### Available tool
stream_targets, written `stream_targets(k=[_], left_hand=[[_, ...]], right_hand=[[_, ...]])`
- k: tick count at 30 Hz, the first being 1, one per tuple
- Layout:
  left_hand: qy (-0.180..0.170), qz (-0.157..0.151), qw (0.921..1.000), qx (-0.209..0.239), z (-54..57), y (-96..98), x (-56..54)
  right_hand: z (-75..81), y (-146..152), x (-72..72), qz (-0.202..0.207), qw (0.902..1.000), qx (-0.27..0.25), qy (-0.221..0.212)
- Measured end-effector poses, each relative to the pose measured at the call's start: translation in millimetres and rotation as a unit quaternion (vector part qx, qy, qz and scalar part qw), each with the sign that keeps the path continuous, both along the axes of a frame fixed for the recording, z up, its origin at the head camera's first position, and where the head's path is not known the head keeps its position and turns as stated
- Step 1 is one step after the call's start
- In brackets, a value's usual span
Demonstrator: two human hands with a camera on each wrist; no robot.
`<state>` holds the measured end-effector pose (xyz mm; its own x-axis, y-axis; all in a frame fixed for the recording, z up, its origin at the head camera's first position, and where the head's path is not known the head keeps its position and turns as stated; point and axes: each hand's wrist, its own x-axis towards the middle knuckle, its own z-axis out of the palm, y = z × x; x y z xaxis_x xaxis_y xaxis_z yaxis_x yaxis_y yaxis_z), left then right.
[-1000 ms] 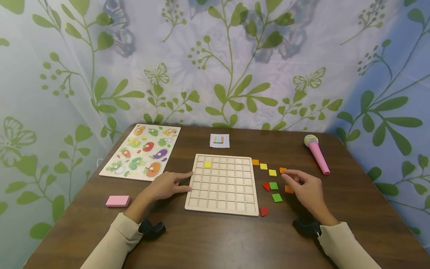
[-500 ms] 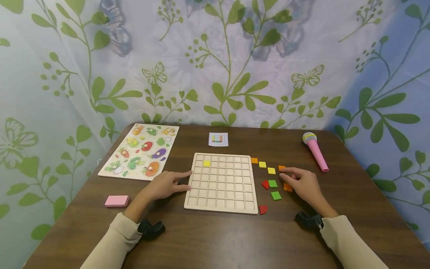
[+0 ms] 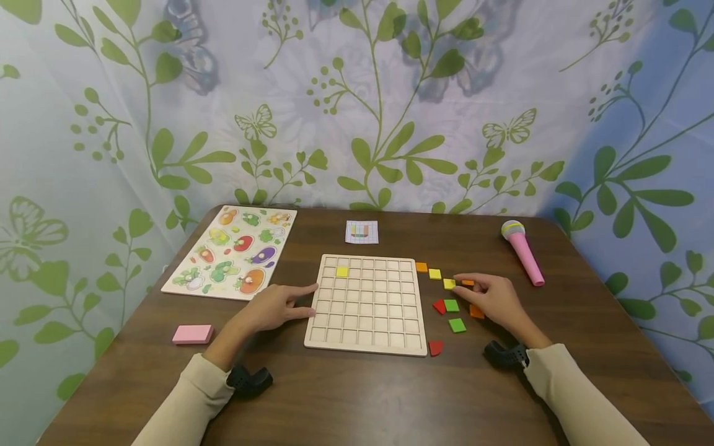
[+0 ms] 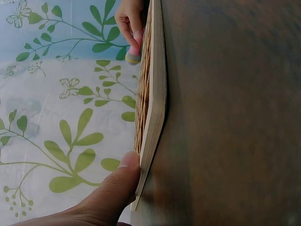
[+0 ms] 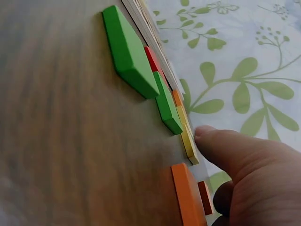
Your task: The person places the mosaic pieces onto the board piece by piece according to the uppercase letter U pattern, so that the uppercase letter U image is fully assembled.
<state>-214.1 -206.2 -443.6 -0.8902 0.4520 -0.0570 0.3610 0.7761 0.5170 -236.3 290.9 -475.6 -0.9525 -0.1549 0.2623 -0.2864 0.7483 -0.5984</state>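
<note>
The pale wooden grid board (image 3: 365, 310) lies mid-table, a yellow tile (image 3: 342, 272) in one upper-left cell. My left hand (image 3: 276, 308) touches the board's left edge with index finger and thumb spread; the left wrist view shows the thumb (image 4: 123, 181) against that edge. To the board's right, my right hand (image 3: 493, 300) is at another yellow tile (image 3: 449, 284), thumb and index fingertips at its right side. That tile lies flat on the table. Close to this hand are orange tiles (image 3: 476, 311), one partly hidden beneath the fingers, and green tiles (image 3: 457, 326).
Red pieces (image 3: 436, 348) lie beside the board's right edge. A small pattern card (image 3: 361, 232) is behind the board. On the left are a vegetable puzzle board (image 3: 231, 251) and a pink block (image 3: 193, 334). A pink toy microphone (image 3: 524, 254) rests at the right.
My right hand has shifted left from the orange tile to the yellow tile. My left hand stays at the board's edge, and the tiles look unmoved.
</note>
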Motion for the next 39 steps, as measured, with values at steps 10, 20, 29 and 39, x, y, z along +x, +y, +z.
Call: stream_targets(k=[10,20,29,39], left_hand=[[-0.001,-0.003,1.0000,-0.003,-2.5,0.6,-0.2],[0.005,-0.006,1.0000,-0.001,-2.6,2.3,0.7],[0.006,-0.001,0.9999,-0.008,-1.2,0.1,1.0],[0.001,0.001,1.0000,-0.003,-1.3,0.0,2.0]], right_hand=[[5.1,-2.8,1.9,0.003,0.9988,0.032,-0.037],[3.7,-4.7,3.9,-0.009,0.9977,0.063,-0.023],[0.0,-7.3,1.9,-0.006,0.9971,0.076,0.009],[-1.2,-5.7,3.1,-0.006,0.9975,0.070,0.010]])
